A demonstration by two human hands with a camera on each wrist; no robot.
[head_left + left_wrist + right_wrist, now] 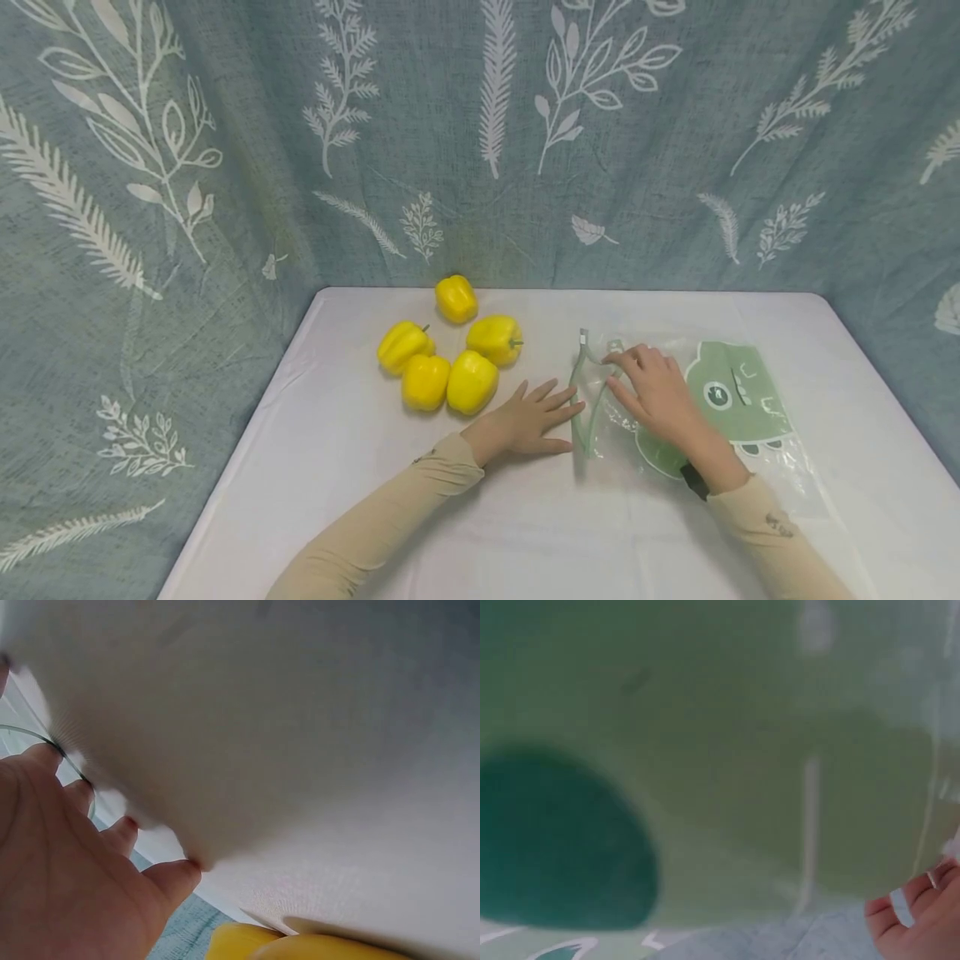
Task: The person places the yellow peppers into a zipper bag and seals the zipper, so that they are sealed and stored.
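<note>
A clear plastic zipper bag (750, 392) with a green cartoon print lies on the table at the right. Its green-edged mouth gapes toward the left, with a pale slider at the far end. My right hand (660, 396) is over the bag and pinches the mouth's upper edge between bent fingers and thumb. My left hand (525, 423) lies with fingers spread, their tips touching the mouth's lower edge. Several yellow bell peppers (472, 382) sit in a loose group beyond the left hand. In the right wrist view the bag (727, 817) hides much of the scene.
A white cloth covers the table (495, 533). Blue-grey curtains (450, 150) with a white leaf print hang along the back and both sides. One yellow bell pepper (456, 299) stands apart near the table's back edge.
</note>
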